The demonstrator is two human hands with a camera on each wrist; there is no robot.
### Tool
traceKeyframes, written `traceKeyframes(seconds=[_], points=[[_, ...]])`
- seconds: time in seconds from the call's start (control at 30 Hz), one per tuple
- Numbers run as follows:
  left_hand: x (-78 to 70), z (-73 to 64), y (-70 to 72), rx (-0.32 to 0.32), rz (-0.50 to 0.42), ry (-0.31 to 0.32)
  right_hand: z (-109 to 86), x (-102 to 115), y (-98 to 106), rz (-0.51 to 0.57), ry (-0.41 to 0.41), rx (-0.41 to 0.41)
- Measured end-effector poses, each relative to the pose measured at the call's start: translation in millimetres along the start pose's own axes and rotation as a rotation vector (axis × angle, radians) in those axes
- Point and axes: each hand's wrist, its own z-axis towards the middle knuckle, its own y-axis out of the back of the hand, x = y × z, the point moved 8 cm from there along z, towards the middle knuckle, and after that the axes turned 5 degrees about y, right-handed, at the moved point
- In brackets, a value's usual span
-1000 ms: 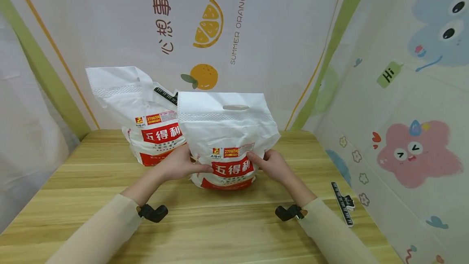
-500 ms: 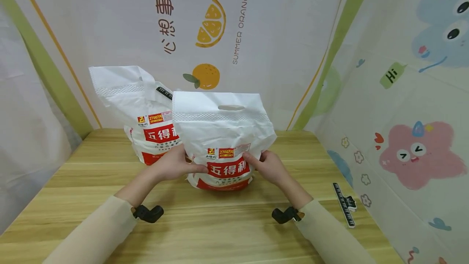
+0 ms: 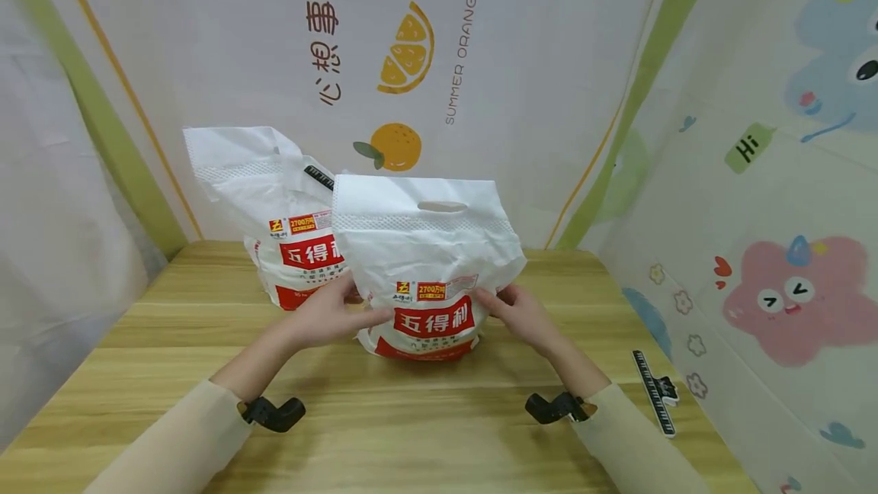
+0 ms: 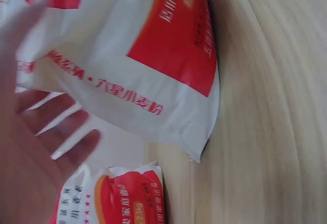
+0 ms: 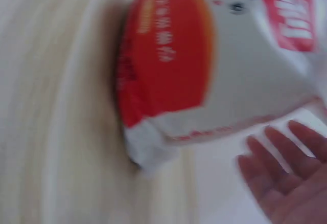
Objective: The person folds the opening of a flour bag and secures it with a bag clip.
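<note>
A white flour bag (image 3: pixel 425 250) with red print and a handle slot stands upright at the middle of the table. My left hand (image 3: pixel 328 317) is at its left side, thumb across the front and fingers behind the edge; in the left wrist view those fingers (image 4: pixel 66 127) are fairly straight. On the opposite side is my right hand (image 3: pixel 521 317), thumb near the front print. The right wrist view, blurred, has its fingers (image 5: pixel 278 155) extended and apart from the bag. Behind and left stands a second flour bag (image 3: pixel 257 204), partly hidden, its top folded under a piano-key clip (image 3: pixel 318 177).
Another piano-key sealing clip (image 3: pixel 655 395) lies on the wooden table (image 3: pixel 411 433) near its right edge. A printed cloth (image 3: pixel 535 82) hangs behind the table, and a cartoon-patterned one (image 3: pixel 754 197) runs along the right side.
The front bag has shifted slightly left, covering more of the rear bag and its clip. Both hands have loosened on it, the right thumb drawing away to the right. The head view has turned slightly.
</note>
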Motion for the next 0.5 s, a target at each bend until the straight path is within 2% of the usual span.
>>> traceKeyframes(seconds=[0.03,0.1,0.2,0.27,0.37,0.5], points=[[-1.9,-2.8,5.0,-0.033,-0.016,0.001,-0.8,3.0,6.5,0.04,0.022,-0.025],[-9.3,-7.8,17.8,-0.114,-0.104,-0.017,-1.8,10.7,21.5,0.117,0.075,-0.106],[-25.3,-11.5,37.5,-0.231,-0.27,-0.114,-2.8,23.7,40.7,0.202,0.166,-0.208],[-35.3,-12.9,46.2,-0.277,-0.347,-0.171,-3.9,29.2,49.5,0.222,0.204,-0.261],[-44.1,-13.2,52.8,-0.315,-0.373,-0.214,-5.6,34.5,56.7,0.215,0.223,-0.313],[-48.4,-13.5,57.4,-0.377,-0.33,-0.227,-7.3,37.1,61.1,0.18,0.203,-0.384]])
